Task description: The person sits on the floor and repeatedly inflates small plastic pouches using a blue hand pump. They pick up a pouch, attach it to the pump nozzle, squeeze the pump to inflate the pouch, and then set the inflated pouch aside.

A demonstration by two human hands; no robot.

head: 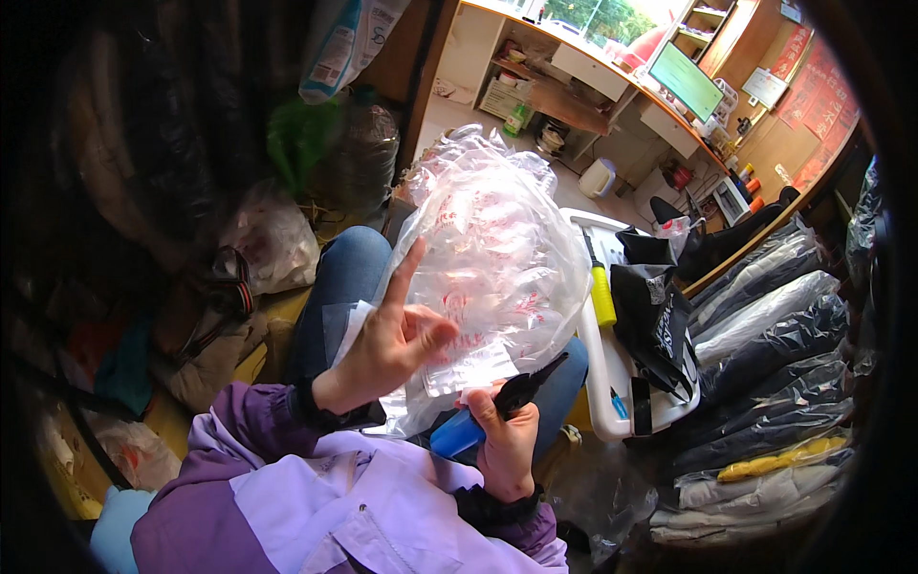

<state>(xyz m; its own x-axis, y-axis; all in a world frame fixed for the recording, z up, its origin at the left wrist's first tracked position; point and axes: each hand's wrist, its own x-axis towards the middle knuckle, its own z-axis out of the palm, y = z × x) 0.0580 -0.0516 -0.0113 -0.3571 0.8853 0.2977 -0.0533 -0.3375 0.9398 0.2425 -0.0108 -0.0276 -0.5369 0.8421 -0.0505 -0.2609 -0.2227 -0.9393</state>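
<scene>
A large clear plastic bag (502, 237), full of smaller clear bags with red printing, rests on my lap between my jeans-clad knees. My left hand (391, 337) is raised over its near left side, index finger extended and thumb apart, with nothing visible in it. My right hand (505, 438) grips a blue handheld tool with a black head (455, 434); its exact kind is unclear. A flat clear plastic packet (470, 369) lies against the bag just above that hand. Whether my right fingers also pinch the packet's edge cannot be seen clearly.
On my right stands a white plastic stool or tray (606, 420) bearing a yellow-green hand pump (602, 294) and a black bag (649, 316). Beyond it are stacked plastic-wrapped garments (774, 359). A knotted plastic bag (269, 240) sits left. Ahead is a desk with a monitor (686, 80).
</scene>
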